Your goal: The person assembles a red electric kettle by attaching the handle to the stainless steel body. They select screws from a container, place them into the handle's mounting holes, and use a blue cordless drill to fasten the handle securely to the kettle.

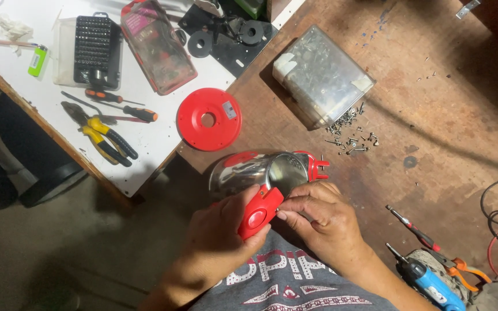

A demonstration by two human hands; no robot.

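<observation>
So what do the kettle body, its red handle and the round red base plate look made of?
Kettle body: polished metal, probably stainless steel, with mirror-like reflections. Handle, gripped by the left hand: smooth red plastic, soft sheen. Base plate: matching moulded red plastic, apparently.

A small repair workshop, seen from over the bench.

The worn, stained wooden workbench [433,132] is the landmark: on it lies a clear plastic box of screws [323,75] with loose screws [350,135] spilling beside it, and at its near right corner sit a blue electric screwdriver [430,283] and a red-handled screwdriver [415,228]. Left of the bench, a white table [145,135] carries a bit set [93,49], yellow-handled pliers [100,133] and more screwdrivers [123,106] (all hand tools, nothing domestic).
</observation>
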